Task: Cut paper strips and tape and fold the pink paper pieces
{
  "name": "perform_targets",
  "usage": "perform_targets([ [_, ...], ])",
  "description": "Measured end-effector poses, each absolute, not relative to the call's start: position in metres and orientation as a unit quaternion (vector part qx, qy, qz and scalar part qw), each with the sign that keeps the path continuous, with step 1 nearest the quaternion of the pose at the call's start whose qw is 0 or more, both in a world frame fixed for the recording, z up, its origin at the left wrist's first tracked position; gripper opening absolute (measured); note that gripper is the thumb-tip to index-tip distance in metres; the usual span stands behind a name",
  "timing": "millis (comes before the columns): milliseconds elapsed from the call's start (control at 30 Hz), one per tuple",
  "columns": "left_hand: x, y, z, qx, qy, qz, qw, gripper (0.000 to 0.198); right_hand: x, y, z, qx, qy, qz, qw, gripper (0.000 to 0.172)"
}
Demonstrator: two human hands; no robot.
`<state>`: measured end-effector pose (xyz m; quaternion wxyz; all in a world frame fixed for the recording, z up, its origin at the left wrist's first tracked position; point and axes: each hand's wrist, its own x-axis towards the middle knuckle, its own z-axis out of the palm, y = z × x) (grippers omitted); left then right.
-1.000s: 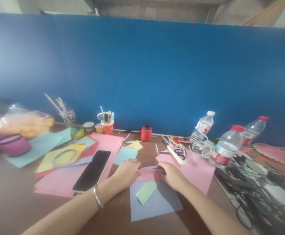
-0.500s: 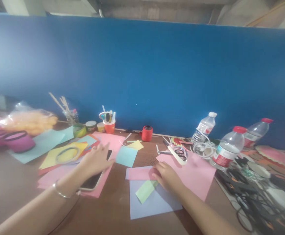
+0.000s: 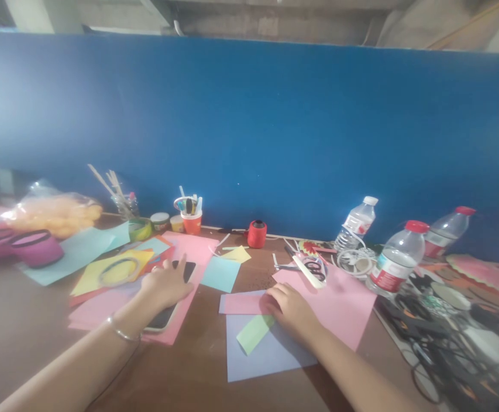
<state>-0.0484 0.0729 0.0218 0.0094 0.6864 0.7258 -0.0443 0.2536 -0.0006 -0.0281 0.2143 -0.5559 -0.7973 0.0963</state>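
My left hand (image 3: 167,285) lies over a phone (image 3: 162,319) on pink paper (image 3: 176,332), its fingers apart and holding nothing. My right hand (image 3: 290,309) rests on the right end of a folded pink strip (image 3: 243,304), with its fingers bent; whether they pinch the strip is hard to make out. Under the strip is a lilac sheet (image 3: 270,360), and a folded green piece (image 3: 253,335) lies on that sheet beside my right hand. Another pink sheet (image 3: 348,303) extends to the right of my right hand, with scissors (image 3: 315,269) at its top edge.
Bottles (image 3: 399,257) and a heap of dark cables (image 3: 451,349) stand at the right. Toward the back are a red spool (image 3: 257,234) and a red cup of tools (image 3: 191,222). Coloured papers, a tape ring (image 3: 118,271) and a purple container (image 3: 37,248) lie left.
My left hand has come down a little onto the phone, and its wrist has shifted right. My right hand has barely moved.
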Motion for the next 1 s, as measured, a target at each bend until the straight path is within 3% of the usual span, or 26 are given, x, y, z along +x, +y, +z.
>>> perform_targets([
  [400,-0.077,0.052,0.031,0.723,0.689,-0.048,-0.015,0.096,0.254,-0.001,-0.028,-0.554,-0.795,0.104,0.221,0.017],
  [1000,-0.074,0.064,0.028,0.727,0.686,0.002,-0.03,0.084,0.253,-0.002,-0.029,-0.564,-0.77,0.143,0.262,0.017],
])
